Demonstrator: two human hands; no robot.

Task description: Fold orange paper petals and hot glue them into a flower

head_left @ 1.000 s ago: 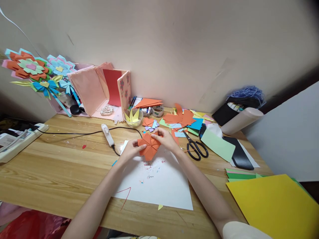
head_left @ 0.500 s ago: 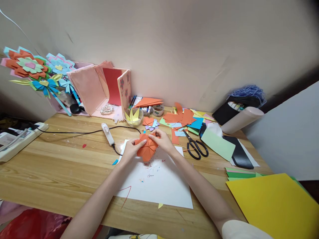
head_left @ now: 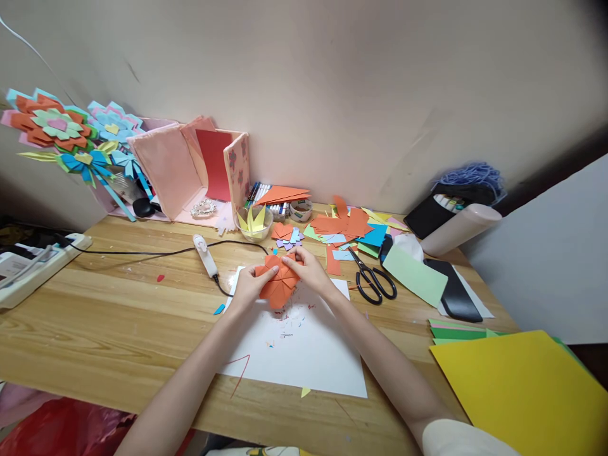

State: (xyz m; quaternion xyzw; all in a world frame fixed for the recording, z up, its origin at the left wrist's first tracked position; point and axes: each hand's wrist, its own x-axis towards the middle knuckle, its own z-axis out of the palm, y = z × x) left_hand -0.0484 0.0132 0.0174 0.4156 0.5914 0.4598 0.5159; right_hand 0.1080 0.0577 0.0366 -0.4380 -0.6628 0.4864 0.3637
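Observation:
An orange folded paper flower [head_left: 278, 290] with crease lines is held up over a white sheet of paper [head_left: 308, 354]. My left hand [head_left: 251, 286] pinches its left side, thumb on the front face. My right hand [head_left: 306, 269] grips the upper right edge, its thumb also pressed on the front. The fingers behind the paper are partly hidden. Small coloured scraps and marks dot the white sheet below. Just left of the hands lies a white glue gun [head_left: 205, 256] with a black cord. Black-handled scissors [head_left: 373, 278] rest to the right.
Behind the hands stand a clear cup with yellow folded paper [head_left: 254, 225], a tape roll [head_left: 301, 209] and a pile of paper offcuts [head_left: 342, 225]. Yellow card [head_left: 517, 386] lies front right. Paper flowers [head_left: 57, 123] and a pink box [head_left: 164, 171] stand back left; a power strip [head_left: 42, 272] is at left.
Both hands keep their hold on the orange paper flower, which has tilted very slightly. Nothing else on the table has visibly moved.

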